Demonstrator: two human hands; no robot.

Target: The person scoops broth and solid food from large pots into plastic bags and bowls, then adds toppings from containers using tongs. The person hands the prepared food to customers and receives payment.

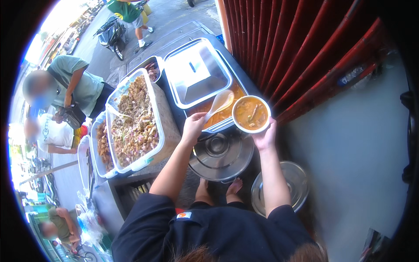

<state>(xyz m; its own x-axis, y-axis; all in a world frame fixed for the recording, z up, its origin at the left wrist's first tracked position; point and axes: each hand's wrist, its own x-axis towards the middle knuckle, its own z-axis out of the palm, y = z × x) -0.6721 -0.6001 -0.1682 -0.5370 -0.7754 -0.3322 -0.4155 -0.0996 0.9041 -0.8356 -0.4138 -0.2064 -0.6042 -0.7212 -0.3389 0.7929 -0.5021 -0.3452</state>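
My left hand [193, 128] grips the handle of a pale plastic ladle [221, 102], whose bowl is over the uncovered part of a rectangular steel food pan [216, 127] of orange stew. A shiny metal lid [199, 73] covers the far part of that pan. Held up in my right hand [265, 135] is a round white bowl [251, 114], filled nearly to the rim with orange stew and chunks. To the left stands a large clear plastic tub [160, 131] heaped with chopped food, a light-coloured spoon [119, 113] resting in it.
Round metal lids [226, 163] [296, 183] lie below my forearms. A smaller tub [98, 131] of food and plastic bags [88, 226] are at the left. Several people stand or sit beyond the counter. A red folding gate [294, 59] rises at the right; a motorcycle [111, 34] is parked outside.
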